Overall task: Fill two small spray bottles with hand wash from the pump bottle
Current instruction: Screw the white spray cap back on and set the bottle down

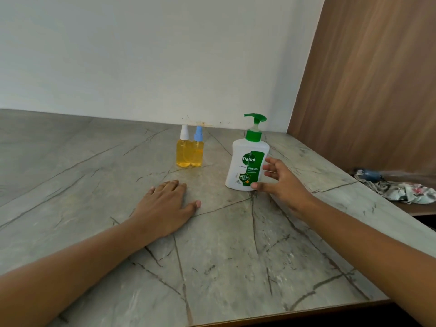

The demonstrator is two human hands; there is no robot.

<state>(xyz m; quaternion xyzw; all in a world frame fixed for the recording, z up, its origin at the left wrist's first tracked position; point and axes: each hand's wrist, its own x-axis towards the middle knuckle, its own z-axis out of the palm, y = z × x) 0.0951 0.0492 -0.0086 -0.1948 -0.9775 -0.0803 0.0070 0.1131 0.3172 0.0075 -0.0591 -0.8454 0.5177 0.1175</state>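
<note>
The right hand's fingers (269, 167) are spread apart and nearly straight. Their tips lie against or just beside the right flank of the white plastic pump bottle with a green pump head and green label (245, 164), and the thumb (256, 185) touches its lower corner. The right hand (283, 182) is not wrapped round the bottle, so nothing is clamped. The left hand (165, 204) lies palm down on the grey veined stone tabletop (224, 256), fingers straight and close together, holding nothing. The pump bottle stands upright on the table just ahead of the right hand. Well apart to its left, near the white wall, two small clear spray bottles stand upright and touching. One has a white spray head (183, 152) and the other a blue one (197, 153). Both heads are on, and both bottles show amber liquid nearly up to the shoulder. From that, the filling looks finished, and the step in hand is probably setting the pump bottle down or moving it aside. Whether the right hand is arriving or leaving cannot be told. If it is leaving, it should come straight away so the tall pump bottle is not nudged over. If it is to move the bottle, the fingers must close round the bottle's waist first. A crumpled floral cloth (405, 190) lies on a lower ledge to the right, below a brown wood-grain panel (365, 79).
</note>
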